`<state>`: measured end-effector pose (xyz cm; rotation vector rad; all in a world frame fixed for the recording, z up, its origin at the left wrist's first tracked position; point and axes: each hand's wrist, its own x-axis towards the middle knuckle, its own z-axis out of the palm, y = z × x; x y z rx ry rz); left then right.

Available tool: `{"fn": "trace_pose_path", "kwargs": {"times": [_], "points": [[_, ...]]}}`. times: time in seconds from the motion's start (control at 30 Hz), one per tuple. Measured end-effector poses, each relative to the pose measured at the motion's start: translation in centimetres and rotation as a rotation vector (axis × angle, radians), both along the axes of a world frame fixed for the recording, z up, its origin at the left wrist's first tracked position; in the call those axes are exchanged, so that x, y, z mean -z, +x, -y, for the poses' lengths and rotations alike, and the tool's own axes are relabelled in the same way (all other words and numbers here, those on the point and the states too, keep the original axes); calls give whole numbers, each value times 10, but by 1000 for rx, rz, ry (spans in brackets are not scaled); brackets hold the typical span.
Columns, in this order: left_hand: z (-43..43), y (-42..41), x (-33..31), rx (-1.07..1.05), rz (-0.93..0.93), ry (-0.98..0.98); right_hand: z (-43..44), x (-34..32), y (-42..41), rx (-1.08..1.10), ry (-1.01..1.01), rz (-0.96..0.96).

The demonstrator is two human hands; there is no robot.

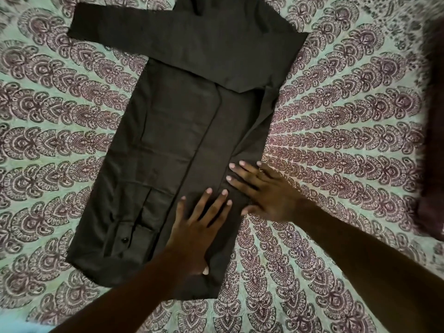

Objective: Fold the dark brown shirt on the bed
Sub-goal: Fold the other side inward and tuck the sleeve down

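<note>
One dark brown shirt point(168, 131) is laid flat on the bed point(341, 140), across the middle of the view. It is folded inward into a long narrow strip. Its long axis is tilted slightly, from 1 o'clock at the shoulder end to 7 o'clock at the hem end, which lies nearest the person.

Two sleeves can be counted. One sleeve point(149, 32) is stretched across the shoulder end, with its free end pointed toward 10 o'clock and carried past the body of the shirt onto the bedspread. The other is laid down along the left part of the strip, its cuff point(127, 236) placed near the hem at 7 o'clock. One black button point(124, 240) is seen on that cuff.

Two hands are pressed on the shirt, side by side near its right edge at 5 o'clock. The left hand point(197, 227) is laid palm down with its fingers straight and spread. The right hand point(264, 191) is laid flat just beside it, at 3 o'clock from it, partly over the shirt's edge and onto the bedspread. Neither grip is closed, and no cloth is pinched.

One blurred dark reddish cloth point(432, 145) is seen at the 3 o'clock edge.
</note>
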<state>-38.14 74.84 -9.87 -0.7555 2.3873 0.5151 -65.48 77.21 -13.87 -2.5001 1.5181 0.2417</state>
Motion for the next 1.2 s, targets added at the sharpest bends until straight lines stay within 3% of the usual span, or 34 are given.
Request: {"fn": "trace_pose_path", "kwargs": {"times": [0.23,0.47,0.57,0.7,0.77,0.93,1.07,1.2], "points": [[4,6,10,58,-46,-11,87,-6,-56,269,-11,-32],[34,-32,2,25,-250,-159,86,-12,-56,228,-8,-34],[49,-54,-1,29,-170,-180,76,-3,-58,237,-1,-3],[65,-65,0,67,-136,-156,107,0,-78,464,-32,31],[78,-70,1,38,-255,-169,113,3,-78,501,-55,15],[148,-123,-7,-284,-584,-255,106,17,-70,549,-145,12],[234,-188,-13,-337,-527,-331,103,20,-73,535,-175,2],[311,-231,-3,-353,-377,-280,105,20,-75,532,-145,-21]]}}
